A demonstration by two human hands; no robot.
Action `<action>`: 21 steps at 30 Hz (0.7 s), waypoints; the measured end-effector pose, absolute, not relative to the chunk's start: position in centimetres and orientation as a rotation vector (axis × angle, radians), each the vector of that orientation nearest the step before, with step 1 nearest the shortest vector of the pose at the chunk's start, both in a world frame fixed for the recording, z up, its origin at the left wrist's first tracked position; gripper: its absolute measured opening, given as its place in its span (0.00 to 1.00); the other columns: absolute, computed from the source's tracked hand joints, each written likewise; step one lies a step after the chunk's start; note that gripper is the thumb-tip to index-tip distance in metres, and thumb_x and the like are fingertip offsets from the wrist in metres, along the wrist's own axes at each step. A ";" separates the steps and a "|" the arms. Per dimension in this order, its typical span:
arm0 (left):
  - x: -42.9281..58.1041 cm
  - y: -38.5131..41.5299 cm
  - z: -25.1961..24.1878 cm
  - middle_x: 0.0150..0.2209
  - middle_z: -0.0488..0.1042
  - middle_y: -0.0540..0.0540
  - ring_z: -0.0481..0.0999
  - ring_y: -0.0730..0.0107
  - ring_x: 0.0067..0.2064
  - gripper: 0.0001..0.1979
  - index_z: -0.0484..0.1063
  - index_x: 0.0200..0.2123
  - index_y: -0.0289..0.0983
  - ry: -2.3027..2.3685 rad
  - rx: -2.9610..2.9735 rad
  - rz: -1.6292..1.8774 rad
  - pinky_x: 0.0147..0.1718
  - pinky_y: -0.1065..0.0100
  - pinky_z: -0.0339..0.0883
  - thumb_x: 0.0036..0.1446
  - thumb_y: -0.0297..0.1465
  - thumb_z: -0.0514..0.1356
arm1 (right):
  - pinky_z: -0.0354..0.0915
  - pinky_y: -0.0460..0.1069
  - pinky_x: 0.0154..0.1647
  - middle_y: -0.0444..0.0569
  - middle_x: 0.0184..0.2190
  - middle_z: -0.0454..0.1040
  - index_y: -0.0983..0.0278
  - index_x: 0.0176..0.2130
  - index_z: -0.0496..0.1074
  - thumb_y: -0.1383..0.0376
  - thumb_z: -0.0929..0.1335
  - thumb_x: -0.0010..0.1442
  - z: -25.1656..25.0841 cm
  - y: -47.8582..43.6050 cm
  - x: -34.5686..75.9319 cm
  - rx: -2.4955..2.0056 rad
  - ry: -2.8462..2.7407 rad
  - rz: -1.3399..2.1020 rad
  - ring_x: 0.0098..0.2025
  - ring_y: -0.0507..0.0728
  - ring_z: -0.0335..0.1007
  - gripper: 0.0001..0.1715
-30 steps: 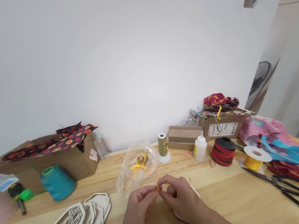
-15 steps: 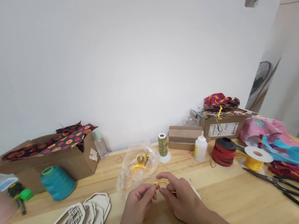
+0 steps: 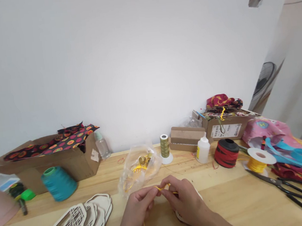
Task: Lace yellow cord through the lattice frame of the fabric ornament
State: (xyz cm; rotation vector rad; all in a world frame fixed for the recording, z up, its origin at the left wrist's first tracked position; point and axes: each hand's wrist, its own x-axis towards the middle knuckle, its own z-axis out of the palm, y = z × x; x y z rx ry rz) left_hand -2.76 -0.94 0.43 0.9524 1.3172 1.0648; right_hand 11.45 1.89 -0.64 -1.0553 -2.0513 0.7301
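Note:
A yellow cord [image 3: 159, 188] runs between my two hands, low in the middle of the view. My left hand [image 3: 142, 202] pinches it between thumb and fingertips. Close beside it, my right hand [image 3: 180, 196] has thumb and forefinger shut on the same cord, which makes a small loop under the raised forefinger. Beneath my right hand lies a pale flat piece [image 3: 180, 217], mostly hidden. Just beyond my hands is a clear plastic bag [image 3: 129, 173] with yellow cord and brass-coloured bells in it.
Pale lattice cut-outs [image 3: 78, 221] and a teal thread cone [image 3: 58, 184] are at left, near a box of fabric [image 3: 73, 168]. Behind stand an olive thread spool [image 3: 164, 147] and glue bottle [image 3: 202, 150]. Right are red-black cord [image 3: 227, 153], a yellow cord spool [image 3: 256, 165] and black scissors [image 3: 279, 184].
My right forefinger has come down and bent closer to the thumb. The fingertips of both hands have drawn together, and the cord loop between them has become smaller.

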 end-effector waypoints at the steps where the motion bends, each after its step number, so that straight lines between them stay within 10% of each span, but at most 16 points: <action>1: -2.7 -0.9 0.5 0.12 0.49 0.59 0.42 0.82 0.15 0.19 0.74 0.25 0.31 1.313 0.944 1.074 0.16 0.74 0.32 0.40 0.43 0.58 | 0.46 0.41 0.18 0.37 0.11 0.57 0.61 0.30 0.66 0.62 0.59 0.55 -0.7 1.9 11.4 -1.052 -2.054 0.723 0.14 0.48 0.48 0.08; 9: -2.7 -0.8 0.2 0.11 0.49 0.60 0.43 0.83 0.15 0.19 0.75 0.30 0.32 1.375 0.848 1.103 0.15 0.75 0.33 0.35 0.39 0.62 | 0.46 0.42 0.18 0.38 0.12 0.58 0.61 0.29 0.65 0.62 0.59 0.56 0.0 1.6 11.6 -1.031 -2.064 0.770 0.15 0.48 0.51 0.10; 15: -2.6 -0.6 0.3 0.20 0.73 0.49 0.69 0.70 0.26 0.13 0.76 0.26 0.35 1.387 0.902 1.272 0.25 0.72 0.61 0.31 0.33 0.65 | 0.48 0.41 0.16 0.39 0.12 0.60 0.62 0.28 0.62 0.59 0.58 0.56 -0.5 1.7 11.5 -0.995 -1.882 1.100 0.14 0.47 0.52 0.12; 21: -2.7 -0.7 0.0 0.24 0.74 0.51 0.71 0.70 0.28 0.24 0.69 0.41 0.36 1.336 1.069 1.369 0.28 0.72 0.64 0.35 0.32 0.64 | 0.46 0.40 0.13 0.36 0.10 0.58 0.64 0.26 0.61 0.55 0.61 0.53 -1.1 2.1 11.1 -0.908 -1.557 1.462 0.12 0.45 0.49 0.14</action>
